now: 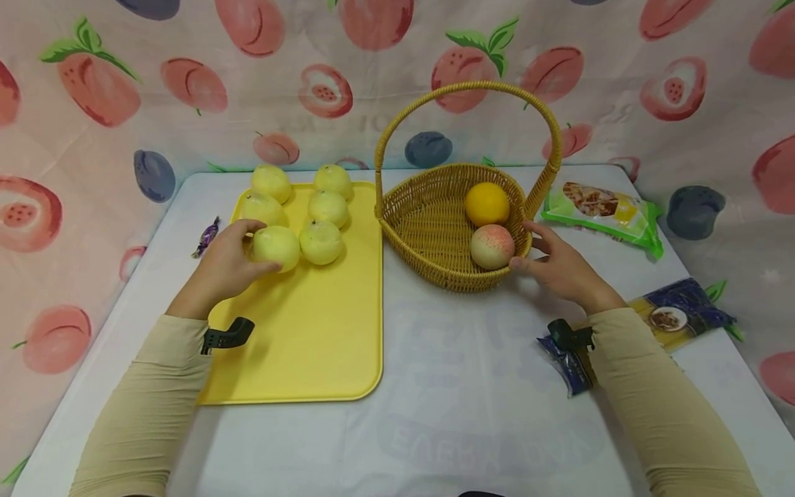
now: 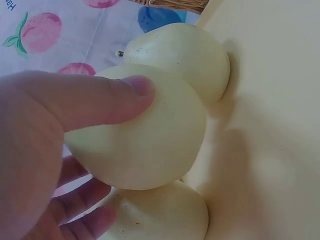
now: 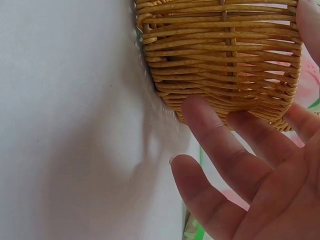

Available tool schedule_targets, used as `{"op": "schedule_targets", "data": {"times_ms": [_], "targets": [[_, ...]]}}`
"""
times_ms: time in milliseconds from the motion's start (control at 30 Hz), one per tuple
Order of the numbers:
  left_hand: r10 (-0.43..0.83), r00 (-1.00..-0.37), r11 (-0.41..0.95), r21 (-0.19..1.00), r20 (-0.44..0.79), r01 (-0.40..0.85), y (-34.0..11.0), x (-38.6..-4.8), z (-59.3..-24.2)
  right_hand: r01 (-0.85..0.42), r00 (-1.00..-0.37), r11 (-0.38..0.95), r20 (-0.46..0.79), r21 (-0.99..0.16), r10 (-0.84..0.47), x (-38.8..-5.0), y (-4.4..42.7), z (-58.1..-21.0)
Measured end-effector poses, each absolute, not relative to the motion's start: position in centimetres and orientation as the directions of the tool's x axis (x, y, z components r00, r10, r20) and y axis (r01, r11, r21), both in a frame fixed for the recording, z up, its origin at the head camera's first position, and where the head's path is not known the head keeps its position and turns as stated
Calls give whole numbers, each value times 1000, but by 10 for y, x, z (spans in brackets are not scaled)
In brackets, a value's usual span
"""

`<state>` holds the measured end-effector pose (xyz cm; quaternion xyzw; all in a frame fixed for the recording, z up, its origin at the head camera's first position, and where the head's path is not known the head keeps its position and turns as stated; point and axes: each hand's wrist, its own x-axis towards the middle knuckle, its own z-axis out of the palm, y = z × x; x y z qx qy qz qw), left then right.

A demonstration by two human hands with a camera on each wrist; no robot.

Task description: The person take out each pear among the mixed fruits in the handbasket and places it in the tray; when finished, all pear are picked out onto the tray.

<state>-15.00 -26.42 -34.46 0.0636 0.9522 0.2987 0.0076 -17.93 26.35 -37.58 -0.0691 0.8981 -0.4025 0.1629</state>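
My left hand (image 1: 226,266) grips a pale yellow pear (image 1: 276,250), thumb across its side in the left wrist view. Several more pears (image 1: 327,208) stand close by in two columns on the far part of a yellow tray (image 1: 310,331). At the right, my right hand (image 1: 562,266) holds the rounded end of a wicker basket (image 1: 428,273), its thumb by the rim. In the right wrist view, fingers (image 3: 220,140) lie along the woven outer wall. Inside the basket are an orange (image 1: 487,204) and a pink-and-cream peach (image 1: 493,247).
The basket's tall handle (image 1: 468,86) arches over it. A purple wrapped candy (image 1: 206,237) lies left of the tray. Right of the basket is a green food bag (image 1: 602,212); a blue-and-yellow packet (image 1: 677,317) lies partly under the right forearm. A fruit-print cloth (image 1: 373,103) hangs behind.
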Motion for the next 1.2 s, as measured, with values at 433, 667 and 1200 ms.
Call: {"op": "schedule_targets", "data": {"times_ms": [433,667,1200], "targets": [[114,-992,836,544,-47,70,-262,-151,-351,15,-936,662,-243,-750,-254,-179,264,-376],[116,-992,844,532,-56,69,-259,-152,-353,11,-936,662,-241,-750,-258,-179,263,-376],[119,-991,867,494,-65,72,-255,-152,-352,12,-935,666,-244,-746,-257,-179,263,-377]]}}
